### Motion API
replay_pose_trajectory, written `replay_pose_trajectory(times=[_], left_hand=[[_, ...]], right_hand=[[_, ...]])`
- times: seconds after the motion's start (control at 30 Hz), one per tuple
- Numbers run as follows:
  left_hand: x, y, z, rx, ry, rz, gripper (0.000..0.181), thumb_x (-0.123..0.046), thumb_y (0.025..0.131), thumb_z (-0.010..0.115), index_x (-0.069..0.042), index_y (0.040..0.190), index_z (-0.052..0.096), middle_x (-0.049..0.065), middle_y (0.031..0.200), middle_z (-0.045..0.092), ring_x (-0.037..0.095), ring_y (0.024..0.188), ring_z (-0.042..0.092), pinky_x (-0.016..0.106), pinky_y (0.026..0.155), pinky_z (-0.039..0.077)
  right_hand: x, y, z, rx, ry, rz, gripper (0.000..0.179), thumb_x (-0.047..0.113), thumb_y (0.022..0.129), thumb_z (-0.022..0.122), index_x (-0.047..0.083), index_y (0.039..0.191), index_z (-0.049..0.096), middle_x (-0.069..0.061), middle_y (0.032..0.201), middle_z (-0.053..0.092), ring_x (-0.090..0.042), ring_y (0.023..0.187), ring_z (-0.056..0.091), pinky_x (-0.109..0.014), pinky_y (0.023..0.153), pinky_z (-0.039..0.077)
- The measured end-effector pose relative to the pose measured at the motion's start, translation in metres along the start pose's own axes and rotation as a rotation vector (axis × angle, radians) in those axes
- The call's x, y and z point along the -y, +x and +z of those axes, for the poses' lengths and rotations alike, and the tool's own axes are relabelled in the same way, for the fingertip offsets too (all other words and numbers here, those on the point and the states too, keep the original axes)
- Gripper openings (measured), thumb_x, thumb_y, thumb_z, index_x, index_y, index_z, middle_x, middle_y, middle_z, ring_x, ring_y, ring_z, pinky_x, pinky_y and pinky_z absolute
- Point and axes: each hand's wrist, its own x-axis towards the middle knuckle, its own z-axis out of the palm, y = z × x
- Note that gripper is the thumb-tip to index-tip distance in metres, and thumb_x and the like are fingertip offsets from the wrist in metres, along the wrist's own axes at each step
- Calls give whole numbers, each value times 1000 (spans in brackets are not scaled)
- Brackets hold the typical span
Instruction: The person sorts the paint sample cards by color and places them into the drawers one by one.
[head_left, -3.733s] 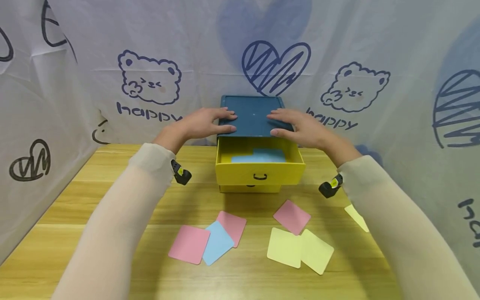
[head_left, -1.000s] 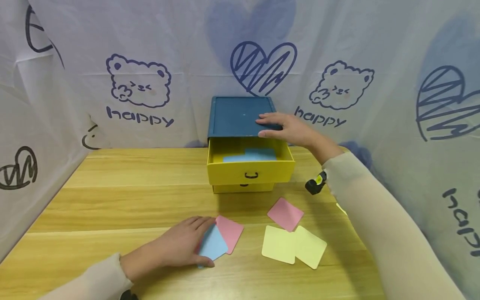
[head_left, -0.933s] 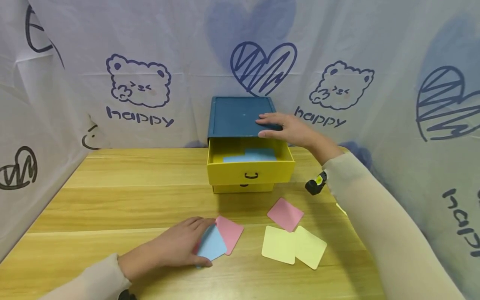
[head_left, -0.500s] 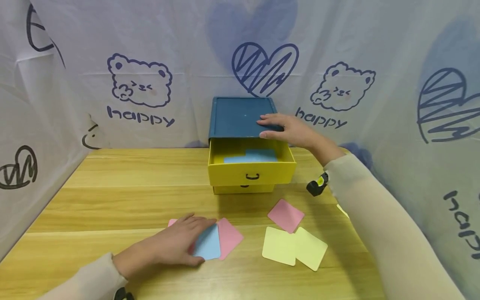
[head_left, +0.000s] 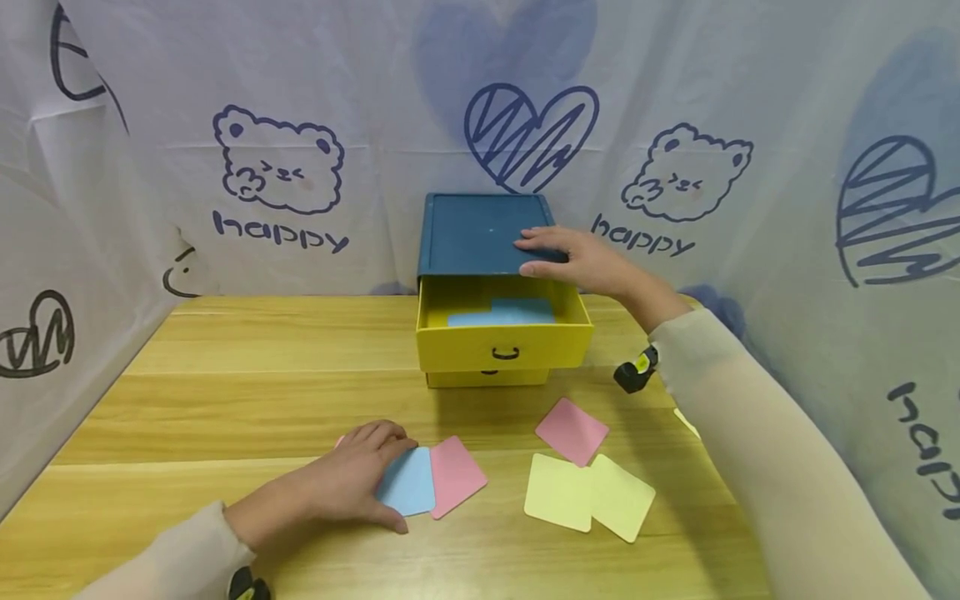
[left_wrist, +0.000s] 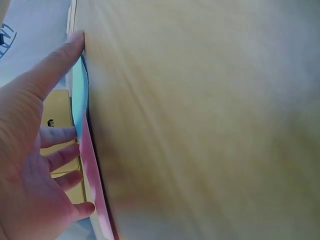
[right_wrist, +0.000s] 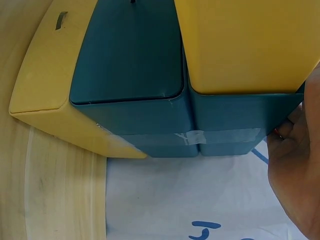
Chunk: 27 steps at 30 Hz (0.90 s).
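Left hand (head_left: 351, 477) hides all but a sliver of a pink card (head_left: 340, 440). Right sleeve (head_left: 738, 396) covers most of a yellow card (head_left: 684, 420) near the desk's (head_left: 225, 375) right edge. Can't count blue cards (head_left: 521, 312): drawer front (head_left: 465, 348) blocks them.
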Motion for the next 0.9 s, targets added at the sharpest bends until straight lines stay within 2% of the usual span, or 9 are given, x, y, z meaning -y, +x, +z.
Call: replay_pose_trajectory(times=[0.1, 0.23, 0.4, 0.5, 0.6, 0.73, 0.9], left_hand=[[1, 1, 1, -14, -12, 19, 92, -69, 65, 77, -7, 130, 56, 9, 131, 48, 34, 127, 41, 59, 105, 32], [0, 0, 0, -16, -13, 63, 80, -64, 70, 78, -10, 126, 57, 5, 131, 49, 36, 131, 38, 67, 104, 28], [-3, 0, -3, -19, 57, 114, 78, -60, 72, 78, -12, 129, 55, 3, 132, 52, 34, 135, 36, 70, 106, 20], [-6, -1, -6, -21, 130, 144, 80, -60, 72, 77, -12, 132, 54, 5, 133, 54, 29, 132, 42, 65, 109, 19], [-9, -1, -7, -20, 182, 164, 82, -59, 72, 76, -12, 135, 54, 4, 130, 56, 24, 124, 48, 57, 110, 24], [-10, -2, -9, 3, 211, 161, 84, -61, 74, 73, -11, 138, 54, 2, 126, 55, 18, 114, 52, 46, 100, 33], [-10, -4, -9, 57, 186, 121, 85, -67, 79, 67, -10, 140, 54, 1, 126, 54, 14, 101, 52, 37, 87, 35]], right_hand=[[1, 0, 0, 1, -8, 0, 62, 55, 94, 58, 22, 146, 50, 4, 157, 31, -24, 147, 19, -55, 116, 15], [1, 0, 0, 1, -12, 0, 61, 52, 94, 59, 21, 146, 50, 3, 157, 31, -25, 147, 19, -56, 116, 15], [2, 0, 0, -1, -16, -5, 59, 51, 95, 59, 22, 146, 50, 3, 157, 32, -26, 147, 19, -56, 116, 15], [2, 0, 0, -2, -14, -4, 59, 51, 95, 59, 21, 146, 50, 3, 157, 32, -26, 146, 19, -56, 116, 15], [2, 0, 1, -2, -9, -4, 59, 51, 95, 59, 21, 146, 50, 3, 157, 32, -26, 146, 20, -55, 116, 16], [3, 0, 1, -2, -5, -7, 59, 50, 95, 59, 21, 146, 50, 3, 157, 32, -25, 146, 19, -55, 116, 15], [4, -1, 1, -5, -2, -12, 58, 49, 95, 59, 21, 145, 50, 3, 157, 32, -25, 147, 19, -55, 116, 15]])
